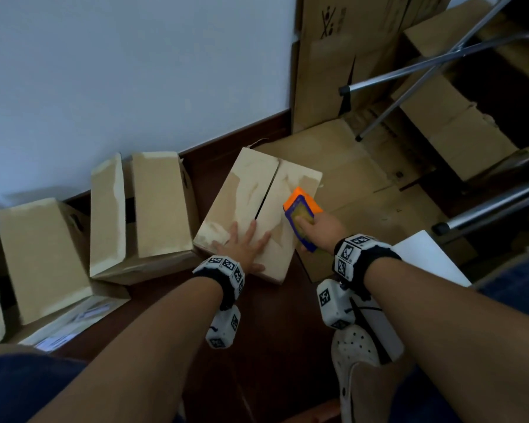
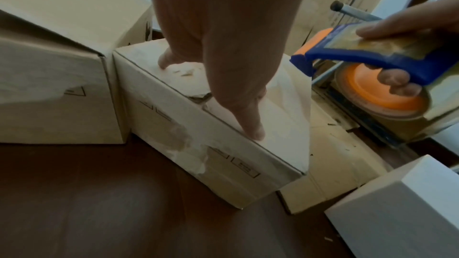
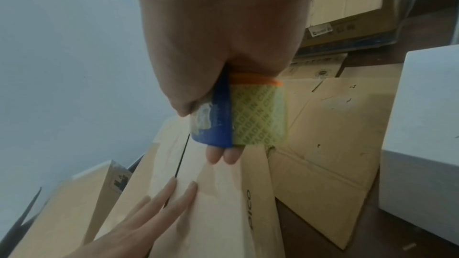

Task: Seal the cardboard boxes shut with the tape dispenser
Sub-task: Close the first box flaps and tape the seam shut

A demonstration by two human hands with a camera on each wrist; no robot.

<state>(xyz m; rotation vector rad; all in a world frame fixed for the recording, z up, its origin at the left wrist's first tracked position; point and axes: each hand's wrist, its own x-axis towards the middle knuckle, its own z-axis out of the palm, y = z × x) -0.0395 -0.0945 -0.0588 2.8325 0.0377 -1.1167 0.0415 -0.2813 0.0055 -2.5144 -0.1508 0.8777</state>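
A small cardboard box (image 1: 251, 190) lies on the dark floor, its two top flaps closed with a narrow open seam (image 1: 268, 193) between them. My left hand (image 1: 242, 248) lies flat on the near end of its top, fingers spread across the seam (image 3: 177, 166). My right hand (image 1: 318, 230) grips a blue and orange tape dispenser (image 1: 301, 216) just above the box's right flap. The roll of yellowish printed tape (image 3: 258, 113) shows in the right wrist view, with fingers curled through the blue frame (image 2: 372, 60).
Two more taped boxes (image 1: 153, 206) (image 1: 40, 254) stand to the left along the white wall. Flattened cardboard (image 1: 364, 178) covers the floor to the right, with metal chair legs (image 1: 409, 68) and stacked cartons beyond. A white box (image 1: 431, 261) sits near my right wrist.
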